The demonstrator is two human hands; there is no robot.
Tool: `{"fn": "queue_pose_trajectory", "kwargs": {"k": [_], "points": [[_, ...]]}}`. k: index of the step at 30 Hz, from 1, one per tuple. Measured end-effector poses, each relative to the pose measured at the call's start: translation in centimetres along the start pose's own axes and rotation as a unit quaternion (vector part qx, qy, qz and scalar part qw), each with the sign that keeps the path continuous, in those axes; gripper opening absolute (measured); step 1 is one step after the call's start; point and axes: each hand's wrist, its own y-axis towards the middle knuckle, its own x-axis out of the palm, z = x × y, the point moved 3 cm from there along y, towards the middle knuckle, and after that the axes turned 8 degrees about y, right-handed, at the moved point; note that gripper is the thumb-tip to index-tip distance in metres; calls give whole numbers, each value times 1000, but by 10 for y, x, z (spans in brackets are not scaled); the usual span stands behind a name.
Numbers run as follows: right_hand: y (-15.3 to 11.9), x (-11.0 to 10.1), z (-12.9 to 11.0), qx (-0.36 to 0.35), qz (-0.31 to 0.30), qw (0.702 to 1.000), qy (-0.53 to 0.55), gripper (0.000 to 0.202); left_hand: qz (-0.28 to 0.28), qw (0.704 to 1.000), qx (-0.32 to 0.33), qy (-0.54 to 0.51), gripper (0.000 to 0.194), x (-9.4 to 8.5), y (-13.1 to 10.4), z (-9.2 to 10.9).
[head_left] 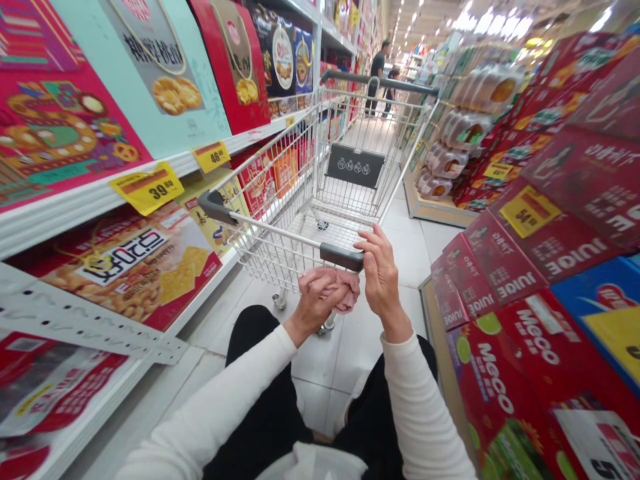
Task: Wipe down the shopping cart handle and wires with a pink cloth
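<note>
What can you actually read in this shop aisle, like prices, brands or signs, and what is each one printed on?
"39.80": yellow price tag on the white shelf edge.
"48": second yellow price tag; remaining digits blurred.
"JUICE": dark red cartons on the right.
"Meco": red cartons with lime pictures.
"54": yellow label; rest blurred.
Dark sign on the wire shopping cart: symbols only, too small.
Biscuit boxes: script unreadable.

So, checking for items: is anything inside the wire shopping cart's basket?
No, the wire shopping cart's basket shows only bare mesh.

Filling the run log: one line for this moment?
left hand: holds pink cloth | right hand: grips cart handle | shopping cart: in aisle
</note>
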Motion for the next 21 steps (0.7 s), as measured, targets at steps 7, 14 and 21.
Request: {"fn": "queue_pose_trajectory", "kwargs": {"k": [7,14,21], "points": [[-1,-5,1,12,-5,1000,4,34,-69,993,94,8,13,17,-19,12],[-1,-19,5,29,20,999,15,33,-140,987,79,-17,8,20,-50,1],[-9,-26,2,41,67,996,-34,29,-74,995,59,27,15,28,-63,13]]}}
